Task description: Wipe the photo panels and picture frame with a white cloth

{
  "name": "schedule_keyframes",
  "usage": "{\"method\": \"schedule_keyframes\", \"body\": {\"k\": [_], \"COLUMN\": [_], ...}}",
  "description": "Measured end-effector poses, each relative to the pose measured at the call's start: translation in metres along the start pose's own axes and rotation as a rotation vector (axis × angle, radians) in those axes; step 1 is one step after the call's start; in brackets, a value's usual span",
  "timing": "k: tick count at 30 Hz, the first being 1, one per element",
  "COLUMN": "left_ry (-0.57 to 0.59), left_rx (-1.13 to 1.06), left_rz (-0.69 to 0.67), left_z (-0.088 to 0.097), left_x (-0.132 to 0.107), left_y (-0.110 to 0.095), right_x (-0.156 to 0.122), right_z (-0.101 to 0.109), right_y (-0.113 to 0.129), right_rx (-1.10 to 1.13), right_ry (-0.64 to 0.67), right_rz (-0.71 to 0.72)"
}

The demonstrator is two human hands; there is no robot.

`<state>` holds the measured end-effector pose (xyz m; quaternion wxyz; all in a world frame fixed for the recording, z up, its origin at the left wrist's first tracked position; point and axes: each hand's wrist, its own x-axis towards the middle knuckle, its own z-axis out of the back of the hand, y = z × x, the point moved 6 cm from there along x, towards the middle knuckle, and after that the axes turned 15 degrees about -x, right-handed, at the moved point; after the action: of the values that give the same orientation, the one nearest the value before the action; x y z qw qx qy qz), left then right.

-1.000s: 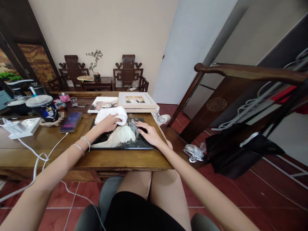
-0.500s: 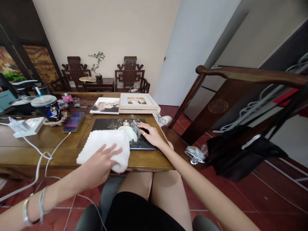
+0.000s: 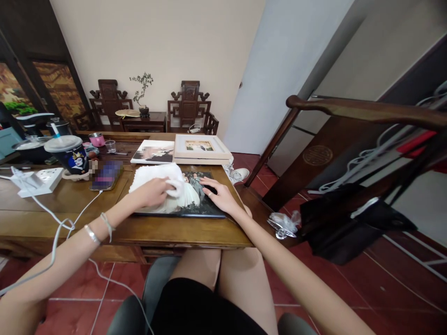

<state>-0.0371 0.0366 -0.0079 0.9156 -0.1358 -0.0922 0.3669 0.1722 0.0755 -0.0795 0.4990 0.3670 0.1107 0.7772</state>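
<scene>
A dark wedding photo album [image 3: 206, 210] lies flat near the right end of the wooden table, its cover showing a couple. Over its upper left part is a white cloth [image 3: 150, 174], bunched up at its right side. My left hand [image 3: 156, 191] grips that bunched part, fingers curled into the fabric. On the album's right side rests my right hand [image 3: 220, 194], fingers spread and a ring on one of them. The cloth and both hands hide parts of the cover.
Behind the album lie a white photo book [image 3: 152, 152] and a pale framed-picture box [image 3: 202, 150]. To the left are a phone [image 3: 106, 176] on a cable, a lidded cup [image 3: 71, 156] and a white power strip [image 3: 38, 181]. A wooden chair [image 3: 314, 153] stands at right.
My left hand has moved the cloth away from me, from the table's front edge up over the album, uncovering the album's lower left part. My right hand has stayed in place.
</scene>
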Motion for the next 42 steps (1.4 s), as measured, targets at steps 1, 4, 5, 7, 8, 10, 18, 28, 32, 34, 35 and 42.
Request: {"method": "schedule_keyframes", "body": {"k": [1,4,5,7,8,10,18,28,32,34,35,42], "left_ry": [-0.006,-0.021,-0.029,-0.052,-0.063,-0.062,0.052,0.132,0.091,0.059,0.038,-0.071], "left_rx": [0.002,0.012,0.014,0.017,0.021,0.037,0.043,-0.034,-0.06,-0.074,-0.079,-0.019], "left_rz": [0.01,0.063,0.086,0.117,0.117,0.104,0.057,-0.008,0.024,0.017,0.014,0.102], "left_z": [0.003,0.012,0.014,0.017,0.017,0.014,-0.019,-0.021,-0.009,-0.004,-0.001,0.012], "left_x": [0.009,0.026,0.029,0.029,0.027,0.019,-0.045,-0.078,-0.052,-0.035,-0.027,0.016], "left_y": [0.012,0.042,0.049,0.056,0.055,0.047,-0.033,-0.057,-0.022,-0.001,0.009,0.082], "right_x": [0.0,0.0,0.0,0.0,0.0,0.0,0.0,-0.001,-0.001,-0.001,-0.001,-0.001], "right_z": [0.0,0.001,0.001,0.001,0.001,0.0,-0.002,-0.003,-0.003,-0.003,-0.003,-0.002], "right_y": [0.0,0.002,0.002,0.002,0.001,0.0,-0.001,-0.002,-0.003,-0.003,-0.003,-0.003], "right_rx": [0.003,0.005,0.003,0.0,-0.001,-0.003,0.014,-0.01,-0.007,-0.002,0.0,-0.001], "right_ry": [0.004,0.004,0.003,0.004,0.006,0.006,-0.019,-0.01,-0.012,-0.013,-0.013,-0.015], "right_rz": [0.002,0.016,0.018,0.018,0.016,0.013,0.016,0.025,0.01,0.006,0.006,0.018]}}
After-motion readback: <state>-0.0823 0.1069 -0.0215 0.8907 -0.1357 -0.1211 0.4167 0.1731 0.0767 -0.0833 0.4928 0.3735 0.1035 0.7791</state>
